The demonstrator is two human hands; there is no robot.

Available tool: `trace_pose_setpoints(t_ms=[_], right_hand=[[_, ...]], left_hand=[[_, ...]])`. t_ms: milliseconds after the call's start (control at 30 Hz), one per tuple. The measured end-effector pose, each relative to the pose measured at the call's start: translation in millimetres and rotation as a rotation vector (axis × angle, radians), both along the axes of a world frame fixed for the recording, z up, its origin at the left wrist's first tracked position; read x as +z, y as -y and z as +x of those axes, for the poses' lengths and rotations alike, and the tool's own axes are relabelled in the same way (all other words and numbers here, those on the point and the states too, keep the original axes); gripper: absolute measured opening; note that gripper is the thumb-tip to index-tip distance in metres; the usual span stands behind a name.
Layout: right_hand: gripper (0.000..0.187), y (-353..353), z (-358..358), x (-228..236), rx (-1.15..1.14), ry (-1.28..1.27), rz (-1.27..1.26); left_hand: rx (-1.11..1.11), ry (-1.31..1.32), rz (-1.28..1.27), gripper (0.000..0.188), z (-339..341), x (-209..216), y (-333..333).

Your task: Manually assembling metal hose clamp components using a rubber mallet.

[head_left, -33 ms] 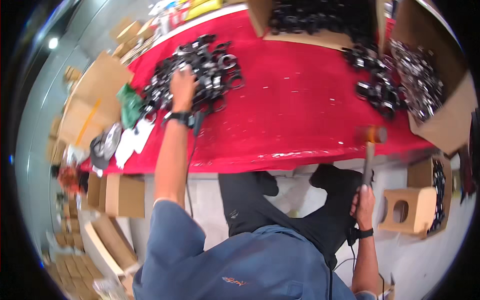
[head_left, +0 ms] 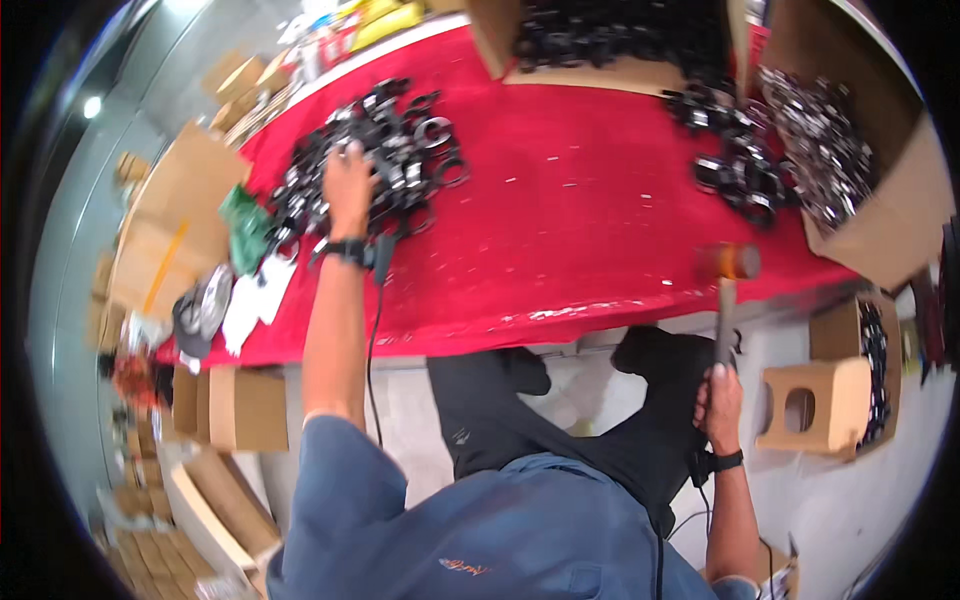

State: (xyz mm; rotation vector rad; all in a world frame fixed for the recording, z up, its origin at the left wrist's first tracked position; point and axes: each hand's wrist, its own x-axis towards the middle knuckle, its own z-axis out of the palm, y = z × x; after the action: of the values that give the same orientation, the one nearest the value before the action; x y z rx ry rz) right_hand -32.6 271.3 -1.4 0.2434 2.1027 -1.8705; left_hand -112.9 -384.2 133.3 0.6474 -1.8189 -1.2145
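Observation:
At the far left of the red-covered table lies a heap of black and silvery ring-shaped parts (head_left: pixel 405 145). My left hand (head_left: pixel 349 190) reaches into this heap with thumb and fingers apart. The fingertips are blurred among the parts, and nothing plainly sits in its grasp. On the right, my right hand (head_left: pixel 722 405) is closed round the grey handle of a mallet (head_left: pixel 726 310). The mallet points away from me, and its orange-banded head is raised near the table's front edge. Both wrists wear black straps with cables.
A carton (head_left: pixel 600 75) of black parts stands at the back. Another carton (head_left: pixel 890 225) at right holds shiny parts, beside a smaller pile of rings (head_left: pixel 740 165). A green bag (head_left: pixel 244 228) and grey cap (head_left: pixel 195 315) lie at left. Boxes (head_left: pixel 248 408) flank my legs on the floor.
The whole view has shifted slightly. My left hand stays at the heap of ring parts, and my right hand keeps its hold on the mallet.

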Motion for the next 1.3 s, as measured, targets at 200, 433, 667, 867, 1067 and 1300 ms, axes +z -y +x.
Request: trace_pose_setpoints(t_ms=[200,433,667,867,1067,1300], right_hand=[[0.045,6.3,-1.8,1.8,-0.029,-0.050,-0.059],[0.046,5.0,1.3,-6.1,-0.073,-0.142,-0.124],[0.047,4.8,2.0,-5.3,-0.129,-0.141,-0.192],[0.045,0.2,-0.5,-6.1,-0.158,-0.178,-0.196],[0.043,-0.6,1.2,-3.7,-0.127,-0.179,-0.173],[0.044,-2.6,9.4,-8.2,-0.161,-0.176,-0.184]], left_hand=[[-0.276,0.211,-0.362,0.033,-63.1,-35.6,-127.6],[-0.834,0.250,-0.615,0.026,-166.0,-64.7,-337.5],[-0.840,0.245,-0.753,0.030,-246.8,-80.5,-435.6],[-0.850,0.282,-0.935,0.048,-275.4,-65.7,-444.5],[-0.864,0.359,-1.008,0.039,-285.6,-59.0,-454.8],[-0.737,0.358,-0.594,0.034,-272.2,-12.9,-414.1]])
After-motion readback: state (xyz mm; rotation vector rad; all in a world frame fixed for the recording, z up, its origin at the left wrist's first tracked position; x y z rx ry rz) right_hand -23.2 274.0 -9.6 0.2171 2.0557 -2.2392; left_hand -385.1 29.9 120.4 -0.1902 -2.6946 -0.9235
